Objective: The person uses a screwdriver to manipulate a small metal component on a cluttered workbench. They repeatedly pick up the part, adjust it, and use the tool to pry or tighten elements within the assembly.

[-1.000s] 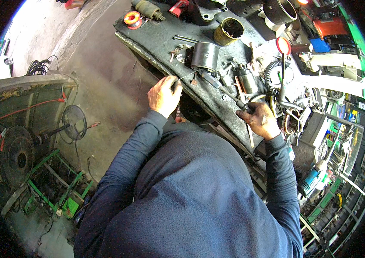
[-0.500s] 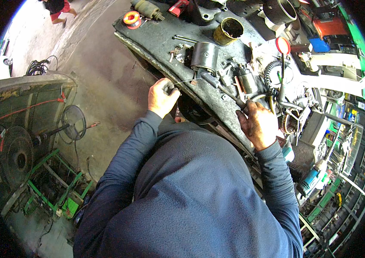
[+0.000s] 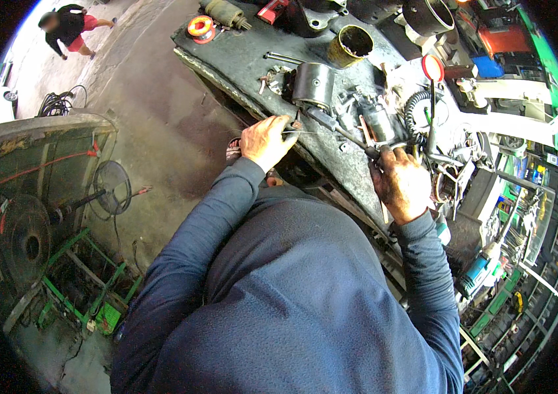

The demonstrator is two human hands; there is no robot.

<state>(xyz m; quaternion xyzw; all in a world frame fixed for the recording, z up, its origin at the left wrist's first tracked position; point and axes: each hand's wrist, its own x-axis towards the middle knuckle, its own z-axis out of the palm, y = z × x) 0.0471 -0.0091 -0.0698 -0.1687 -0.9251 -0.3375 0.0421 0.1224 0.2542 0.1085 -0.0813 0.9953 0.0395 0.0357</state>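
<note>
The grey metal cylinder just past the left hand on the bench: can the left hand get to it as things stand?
Probably yes. The left hand rests at the bench edge, pinching a thin wire, and the grey metal cylinder stands just beyond its fingertips with only small loose parts between. The fingers would have to let go of the wire first.

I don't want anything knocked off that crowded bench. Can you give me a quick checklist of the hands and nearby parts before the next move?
1. Left hand at the bench edge, pinching a thin wire: ok.
2. Right hand gripping a dark tool: ok; what its tip touches: cannot tell.
3. Grey metal cylinder upright just beyond the left hand: ok.
4. Open yellow can apart from both hands: ok.
5. Clutter crowding the right hand: not ok.
</note>
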